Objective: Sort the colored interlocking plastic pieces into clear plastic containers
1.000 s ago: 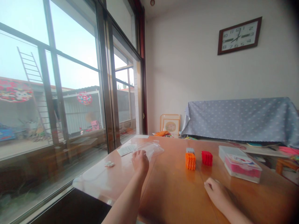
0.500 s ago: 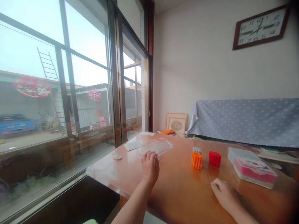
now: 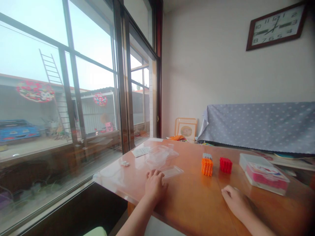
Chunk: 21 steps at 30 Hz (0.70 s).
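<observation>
My left hand (image 3: 155, 185) is over the left part of the table, fingers slightly spread and bent, nothing seen gripped. Right beside its fingertips lies a flat, clear plastic piece like a lid (image 3: 173, 171); whether they touch, I cannot tell. Behind it are more clear plastic pieces (image 3: 158, 155). My right hand (image 3: 233, 199) rests on the table at the right, fingers curled in, with nothing visible in them. Beyond it stand an orange block of ridged pieces (image 3: 207, 167), a red one (image 3: 225, 165) and a grey one (image 3: 207, 156) partly hidden behind the orange.
A clear box with pink contents (image 3: 267, 178) stands at the right, a translucent box (image 3: 253, 160) behind it. A printed paper (image 3: 141, 151) and a small white item (image 3: 125, 163) lie at left. The table's left edge (image 3: 108, 186) faces the window.
My left hand has drawn back slightly toward me and its fingers have spread. The clear lid-like piece now lies nearer me, apart from the other clear plastic. My right hand stays put.
</observation>
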Each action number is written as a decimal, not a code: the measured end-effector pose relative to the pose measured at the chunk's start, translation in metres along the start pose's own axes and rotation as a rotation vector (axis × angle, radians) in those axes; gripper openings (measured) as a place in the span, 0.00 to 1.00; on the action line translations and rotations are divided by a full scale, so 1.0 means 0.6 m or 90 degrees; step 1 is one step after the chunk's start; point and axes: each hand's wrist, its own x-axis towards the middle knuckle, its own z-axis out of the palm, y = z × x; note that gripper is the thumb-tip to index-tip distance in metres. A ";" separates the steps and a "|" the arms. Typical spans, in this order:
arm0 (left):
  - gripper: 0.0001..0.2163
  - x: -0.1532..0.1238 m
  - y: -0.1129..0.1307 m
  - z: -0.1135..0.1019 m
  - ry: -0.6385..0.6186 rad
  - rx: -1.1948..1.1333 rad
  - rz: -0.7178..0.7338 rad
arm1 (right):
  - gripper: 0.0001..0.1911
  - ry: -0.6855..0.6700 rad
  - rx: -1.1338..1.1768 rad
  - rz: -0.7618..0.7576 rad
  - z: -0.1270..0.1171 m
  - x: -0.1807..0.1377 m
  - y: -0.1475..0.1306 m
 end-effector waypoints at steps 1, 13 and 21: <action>0.08 0.000 0.000 -0.001 0.001 -0.004 0.001 | 0.16 0.001 -0.001 0.000 0.003 0.002 0.003; 0.13 0.133 0.001 0.013 0.024 0.023 -0.095 | 0.17 -0.009 0.031 0.021 -0.003 0.002 -0.006; 0.14 0.185 0.002 0.019 -0.078 0.092 -0.096 | 0.15 0.023 0.027 0.042 -0.016 -0.003 -0.024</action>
